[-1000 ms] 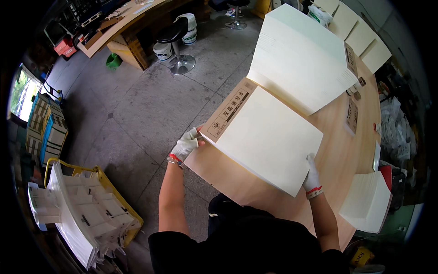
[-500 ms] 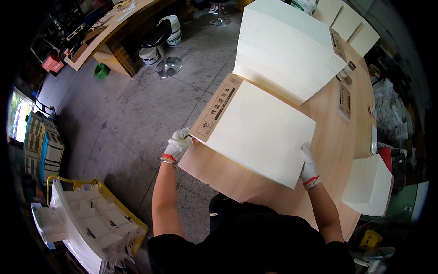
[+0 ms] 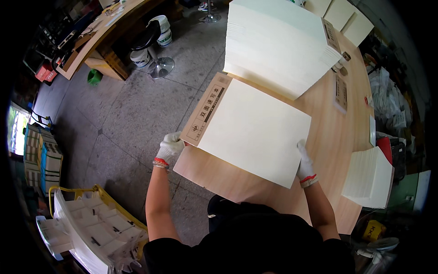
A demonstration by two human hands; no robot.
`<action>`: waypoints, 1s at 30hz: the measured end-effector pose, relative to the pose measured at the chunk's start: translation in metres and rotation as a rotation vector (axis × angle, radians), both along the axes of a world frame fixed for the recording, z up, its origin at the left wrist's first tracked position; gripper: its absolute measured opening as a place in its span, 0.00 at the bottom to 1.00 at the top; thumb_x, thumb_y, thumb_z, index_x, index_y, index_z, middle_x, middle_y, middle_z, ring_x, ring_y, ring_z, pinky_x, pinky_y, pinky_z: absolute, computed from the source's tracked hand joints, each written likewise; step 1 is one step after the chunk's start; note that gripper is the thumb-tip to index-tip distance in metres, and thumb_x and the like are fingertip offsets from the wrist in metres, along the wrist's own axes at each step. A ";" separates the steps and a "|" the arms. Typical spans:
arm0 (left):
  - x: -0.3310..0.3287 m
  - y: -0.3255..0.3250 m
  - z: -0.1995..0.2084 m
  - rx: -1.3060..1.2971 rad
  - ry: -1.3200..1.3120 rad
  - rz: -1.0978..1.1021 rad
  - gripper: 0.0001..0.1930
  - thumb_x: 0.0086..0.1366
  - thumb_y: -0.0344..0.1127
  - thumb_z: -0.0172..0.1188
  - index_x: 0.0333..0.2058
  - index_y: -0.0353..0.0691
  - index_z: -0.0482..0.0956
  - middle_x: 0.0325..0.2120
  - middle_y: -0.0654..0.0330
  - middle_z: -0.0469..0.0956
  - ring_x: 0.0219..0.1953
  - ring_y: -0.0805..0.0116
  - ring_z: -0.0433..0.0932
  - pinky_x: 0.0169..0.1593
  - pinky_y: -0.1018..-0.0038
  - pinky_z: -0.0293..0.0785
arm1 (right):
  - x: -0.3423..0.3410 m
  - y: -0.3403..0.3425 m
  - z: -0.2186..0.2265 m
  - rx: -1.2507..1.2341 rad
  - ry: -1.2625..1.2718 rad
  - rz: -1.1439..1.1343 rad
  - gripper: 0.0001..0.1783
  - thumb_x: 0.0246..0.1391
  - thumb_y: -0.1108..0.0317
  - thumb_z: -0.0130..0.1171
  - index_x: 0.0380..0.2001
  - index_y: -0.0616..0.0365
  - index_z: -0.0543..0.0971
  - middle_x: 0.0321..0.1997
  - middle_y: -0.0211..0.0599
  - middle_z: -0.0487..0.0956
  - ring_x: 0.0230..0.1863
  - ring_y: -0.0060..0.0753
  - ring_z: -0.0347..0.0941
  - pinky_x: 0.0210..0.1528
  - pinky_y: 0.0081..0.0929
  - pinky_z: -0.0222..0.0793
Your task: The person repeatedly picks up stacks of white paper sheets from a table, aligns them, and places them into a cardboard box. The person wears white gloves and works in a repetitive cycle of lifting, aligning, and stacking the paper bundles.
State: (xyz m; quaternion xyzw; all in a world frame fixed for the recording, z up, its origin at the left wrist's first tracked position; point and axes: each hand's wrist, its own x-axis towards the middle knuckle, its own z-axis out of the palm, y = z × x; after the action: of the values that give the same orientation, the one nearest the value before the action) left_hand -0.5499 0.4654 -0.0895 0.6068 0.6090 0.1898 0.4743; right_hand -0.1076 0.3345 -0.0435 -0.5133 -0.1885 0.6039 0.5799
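Observation:
A large white paper pad (image 3: 255, 130) with a brown printed binding strip (image 3: 207, 109) along its left side lies at the near end of the wooden table, just in front of a tall paper stack. At the pad's near left corner my gloved left hand (image 3: 170, 145) is closed, its curled fingers gripping the end of the strip. My gloved right hand (image 3: 305, 160) holds the opposite edge, thumb on the top sheet and the other fingers mostly hidden below. Both gloves are white with red cuffs.
Behind the pad rises the tall white paper stack (image 3: 278, 50). A smaller brown-faced block (image 3: 340, 93) and small jars (image 3: 340, 61) stand to its right. Another paper stack (image 3: 367, 178) sits at the table's right edge. A yellow-framed cart (image 3: 98, 219) with white pieces is at lower left.
The whole scene has shifted slightly left in the picture as the head view turned. Both hands keep the same hold on the pad, which stays in nearly the same place on the table.

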 end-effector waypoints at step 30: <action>-0.005 -0.007 -0.028 0.103 0.015 0.114 0.08 0.54 0.24 0.53 0.33 0.32 0.78 0.26 0.60 0.80 0.29 0.78 0.75 0.31 0.78 0.71 | 0.022 0.012 -0.007 -0.045 -0.173 0.109 0.33 0.53 0.49 0.54 0.55 0.61 0.65 0.51 0.32 0.70 0.51 0.22 0.65 0.51 0.21 0.62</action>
State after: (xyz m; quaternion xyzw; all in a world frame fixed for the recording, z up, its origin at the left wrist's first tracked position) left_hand -0.5548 0.4580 -0.1171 0.5962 0.6356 0.2429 0.4262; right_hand -0.0856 0.3466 -0.0508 -0.5656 -0.2517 0.5919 0.5161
